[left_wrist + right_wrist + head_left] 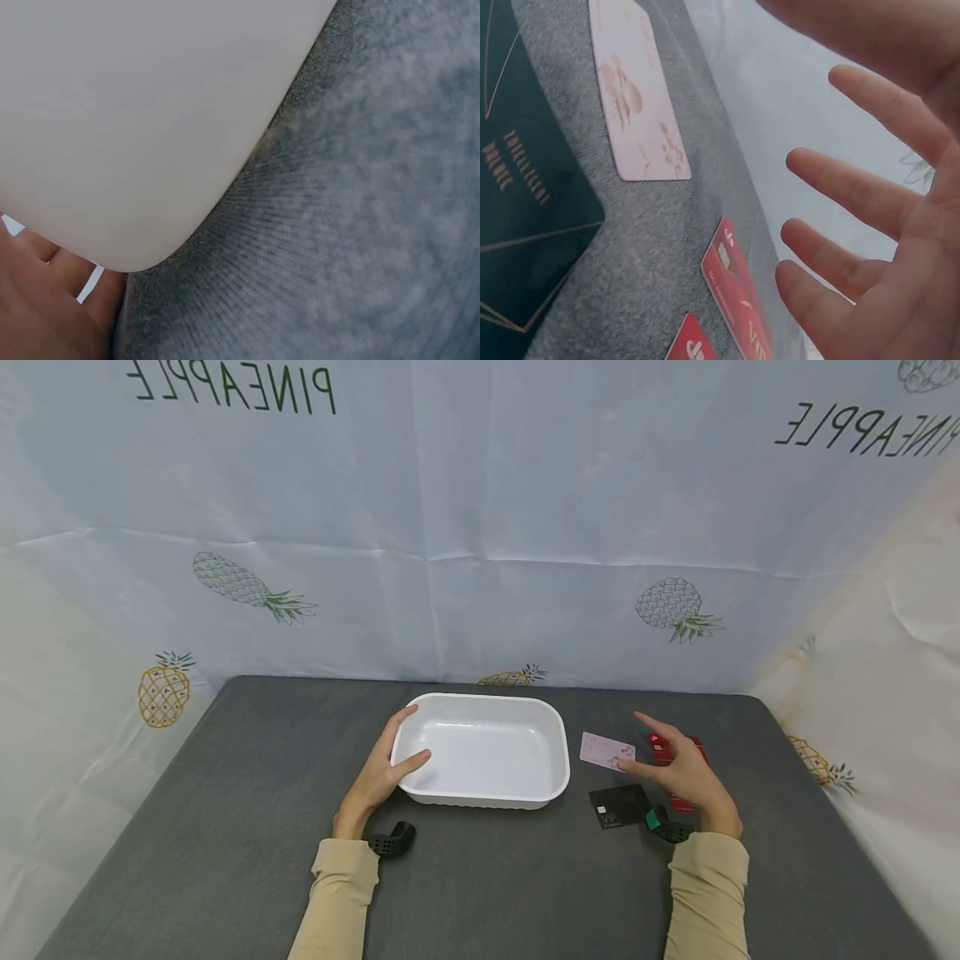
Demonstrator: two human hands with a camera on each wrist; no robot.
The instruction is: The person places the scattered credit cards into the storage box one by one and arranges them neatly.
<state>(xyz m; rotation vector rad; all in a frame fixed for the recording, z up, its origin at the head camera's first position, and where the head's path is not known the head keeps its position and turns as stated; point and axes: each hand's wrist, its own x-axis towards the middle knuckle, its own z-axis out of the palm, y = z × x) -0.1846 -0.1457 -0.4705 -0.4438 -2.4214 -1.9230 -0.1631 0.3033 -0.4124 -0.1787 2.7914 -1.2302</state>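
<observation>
A white rectangular plastic tray (480,799) stands on the grey table. My left hand (381,774) holds its left end, thumb over the rim and fingers along the outer side; the left wrist view shows the tray wall (142,150) beside those fingers (71,274). Over the cards on the right, my right hand (686,770) hovers with fingers spread and nothing in its grasp. Around it lie a pink card (602,750), a black VIP card (617,807) and two red cards (739,292), partly hidden by the hand in the head view.
The grey cloth table top (225,827) reaches back to a white pineapple-print curtain (480,527). In the right wrist view, the black card (532,187) looms large near the camera. Black straps (393,839) sit at the wrists.
</observation>
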